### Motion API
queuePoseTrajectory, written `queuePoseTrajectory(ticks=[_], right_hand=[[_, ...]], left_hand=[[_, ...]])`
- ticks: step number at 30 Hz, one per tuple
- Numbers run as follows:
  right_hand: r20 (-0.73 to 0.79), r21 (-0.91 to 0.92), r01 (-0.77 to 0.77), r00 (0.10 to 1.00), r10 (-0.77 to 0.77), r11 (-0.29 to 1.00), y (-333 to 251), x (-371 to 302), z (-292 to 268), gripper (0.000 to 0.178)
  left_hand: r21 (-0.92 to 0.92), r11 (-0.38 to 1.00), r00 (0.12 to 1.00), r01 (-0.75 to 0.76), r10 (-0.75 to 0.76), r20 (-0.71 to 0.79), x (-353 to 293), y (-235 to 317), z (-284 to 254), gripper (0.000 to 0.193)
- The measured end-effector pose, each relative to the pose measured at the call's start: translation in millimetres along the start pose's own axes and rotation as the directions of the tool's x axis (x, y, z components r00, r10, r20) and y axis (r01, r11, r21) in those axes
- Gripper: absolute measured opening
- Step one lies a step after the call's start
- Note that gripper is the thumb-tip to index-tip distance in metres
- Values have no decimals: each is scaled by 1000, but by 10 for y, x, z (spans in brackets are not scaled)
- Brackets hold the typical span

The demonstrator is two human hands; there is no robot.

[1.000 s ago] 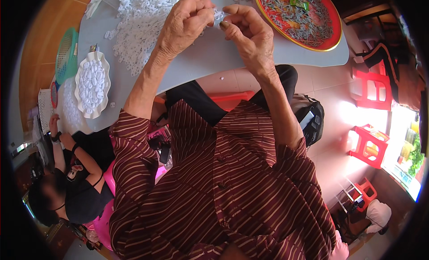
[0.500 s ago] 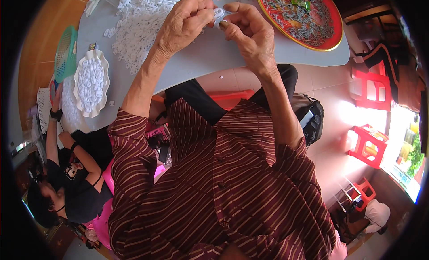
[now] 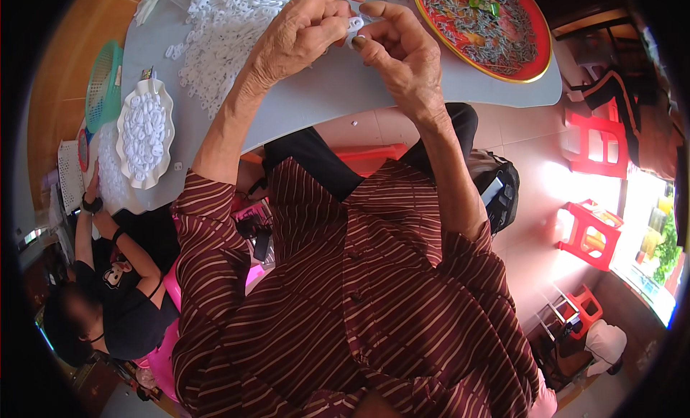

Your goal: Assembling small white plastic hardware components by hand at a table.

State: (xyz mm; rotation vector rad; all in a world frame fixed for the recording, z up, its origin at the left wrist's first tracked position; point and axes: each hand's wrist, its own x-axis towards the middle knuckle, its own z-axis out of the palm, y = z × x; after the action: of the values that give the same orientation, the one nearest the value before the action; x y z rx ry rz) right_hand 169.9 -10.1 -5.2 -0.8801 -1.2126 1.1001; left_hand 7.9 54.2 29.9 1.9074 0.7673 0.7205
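Note:
Between my hands, above the far part of the grey table (image 3: 287, 116), is a small white plastic piece (image 3: 355, 23) with a round hole. My left hand (image 3: 298, 40) has its fingers curled and pinched at the left side of the piece. From the other side my right hand (image 3: 402, 51) pinches it between thumb and fingers. Whether a nail is also in the fingers I cannot make out. A large heap of similar white pieces (image 3: 223, 51) lies behind and left of my left hand. Right of my right hand sits a red round tray (image 3: 528, 62) with many thin grey nails and a green scrap.
A scalloped white dish (image 3: 169, 134) full of white pieces stands at the left table edge, beside a green basket (image 3: 104, 87). A co-worker (image 3: 129, 296) sits at the left with arms toward the table. Red stools (image 3: 593, 235) stand on the right.
The white piece between my fingers has tilted slightly and shows more of its face. My hands stay in nearly the same place. The co-worker's arms and head have shifted a little.

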Motion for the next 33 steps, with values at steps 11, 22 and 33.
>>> queuePoseTrajectory(ticks=[11, 22, 33], right_hand=[[-20, -17, -20, 1000, 19, 1000, -11, -5, 13, 31], [-40, 67, 7, 999, -4, 998, -10, -6, 17, 29], [-63, 51, 17, 998, -14, 999, 15, -12, 29, 29]], left_hand=[[12, 1000, 983, 25, -27, 179, 29, -10, -100, 36], [-24, 999, 999, -49, 49, -16, -39, -93, 50, 23], [68, 997, 999, -31, 33, -37, -92, -88, 89, 27]])
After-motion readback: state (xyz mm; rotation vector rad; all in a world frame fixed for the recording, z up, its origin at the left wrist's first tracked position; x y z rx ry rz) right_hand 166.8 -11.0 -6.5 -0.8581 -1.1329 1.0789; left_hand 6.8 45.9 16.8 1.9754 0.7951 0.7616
